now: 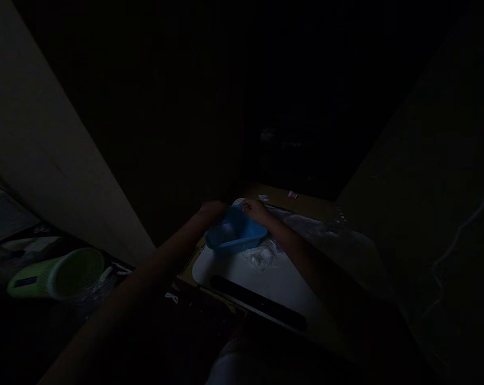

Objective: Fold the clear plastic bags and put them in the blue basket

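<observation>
A blue plastic tub (242, 241) is tilted over the left end of a white board (261, 283), with its open side towards me. My left hand (213, 209) is closed at the tub's far left rim; its fingers are dark and hard to make out. At the far right rim, my right hand (255, 210) grips the edge with bent fingers. Something pale inside the tub is too dim to name. Crumpled clear plastic (261, 256) lies on the board beside the tub's near right corner.
A long dark flat bar (258, 302) lies along the board's near edge. Clear plastic sheeting (325, 227) spreads to the right. Behind are a small pink item (292, 194) and a whitish scrap (263, 198). A green perforated basket (57, 274) lies on its side at left. Walls rise close around.
</observation>
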